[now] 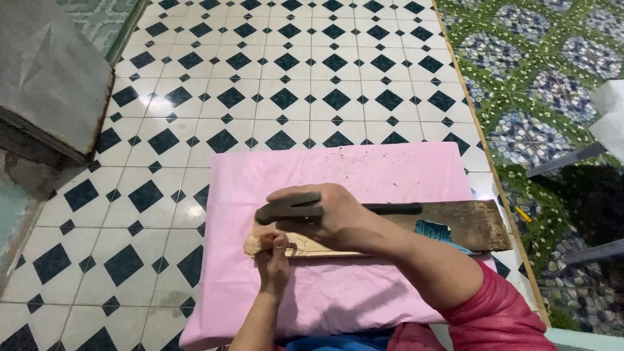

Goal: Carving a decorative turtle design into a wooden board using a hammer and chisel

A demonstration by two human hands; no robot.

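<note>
A pink cloth (364, 169) lies spread on the tiled floor. On it rests a long wooden board (468, 224), dark and worn at its right end. My right hand (331, 218) grips a dark flat blade-like tool (289, 207), held level over the board's left end. Just below it, my left hand (273, 260) pinches a small pale, rough lump (253, 244) against the board's left edge. A blue patch (432, 229) shows on the board behind my right forearm. What lies under my right palm is hidden.
The floor (286, 71) has black-and-white diamond tiles. A grey metal box (45, 71) stands at the far left. A green flowered floor strip (539, 97) runs along the right, with dark furniture legs (565, 159) and a white object (611, 117).
</note>
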